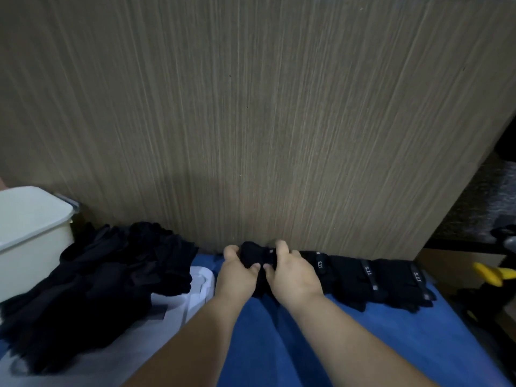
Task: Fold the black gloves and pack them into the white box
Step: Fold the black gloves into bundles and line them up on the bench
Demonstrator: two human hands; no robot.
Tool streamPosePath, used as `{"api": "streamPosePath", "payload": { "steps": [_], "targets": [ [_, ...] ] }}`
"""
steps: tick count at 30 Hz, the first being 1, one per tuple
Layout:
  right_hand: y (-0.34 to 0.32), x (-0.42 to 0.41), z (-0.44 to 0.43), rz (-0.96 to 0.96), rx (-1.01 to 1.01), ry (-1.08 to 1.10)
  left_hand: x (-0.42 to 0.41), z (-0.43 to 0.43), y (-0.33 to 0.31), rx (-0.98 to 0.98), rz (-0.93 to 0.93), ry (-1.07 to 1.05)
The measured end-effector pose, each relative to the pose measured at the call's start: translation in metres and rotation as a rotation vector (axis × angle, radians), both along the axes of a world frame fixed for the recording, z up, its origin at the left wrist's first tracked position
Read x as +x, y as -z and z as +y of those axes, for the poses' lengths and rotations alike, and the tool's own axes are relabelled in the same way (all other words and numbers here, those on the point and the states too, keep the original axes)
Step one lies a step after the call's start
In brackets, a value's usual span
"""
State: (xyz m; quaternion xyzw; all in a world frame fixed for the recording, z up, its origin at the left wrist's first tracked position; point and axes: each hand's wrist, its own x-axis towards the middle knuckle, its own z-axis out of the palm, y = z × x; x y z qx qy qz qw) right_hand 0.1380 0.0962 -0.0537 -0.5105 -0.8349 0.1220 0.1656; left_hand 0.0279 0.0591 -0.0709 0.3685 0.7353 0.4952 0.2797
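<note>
Over the blue cloth point(307, 344) our left hand point(237, 270) and right hand point(290, 272) both curl round one black glove point(258, 258), thumbs pinching its near side and fingers wrapped over the far side, so it sits bunched between them close to the wooden panel point(251, 121). We judge it light, soft and floppy, unlikely to slip but apt to spring open, so we would hold it across the folded middle and keep it squeezed. A row of folded gloves point(363, 277) lies just to its right, a heap point(111, 275) of loose ones lies to the left on a white lid point(199, 280), and the white box point(30, 236) stands beyond that at the far left.
</note>
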Motion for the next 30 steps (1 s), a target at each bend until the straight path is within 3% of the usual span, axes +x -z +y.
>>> {"api": "streamPosePath", "payload": {
  "steps": [3, 6, 9, 11, 17, 30],
  "targets": [
    [0.007, 0.002, 0.003, -0.140, 0.145, -0.018, 0.000, 0.003, 0.004, -0.002, 0.135, 0.006],
    [0.015, 0.004, 0.007, -0.176, 0.255, -0.028, 0.000, 0.005, 0.011, -0.050, 0.428, -0.018],
    [0.021, 0.008, 0.008, -0.167, 0.242, -0.075, -0.001, 0.003, 0.015, -0.042, 0.734, -0.032],
    [0.025, 0.013, 0.008, -0.209, 0.177, -0.095, -0.002, 0.005, 0.018, -0.055, 0.815, 0.048],
    [0.034, 0.020, 0.007, -0.231, 0.059, -0.077, 0.003, 0.008, 0.023, -0.205, 0.730, 0.248],
    [0.043, 0.016, 0.009, -0.262, 0.063, -0.078, -0.004, 0.012, 0.025, -0.366, 0.717, 0.339]
  ]
}}
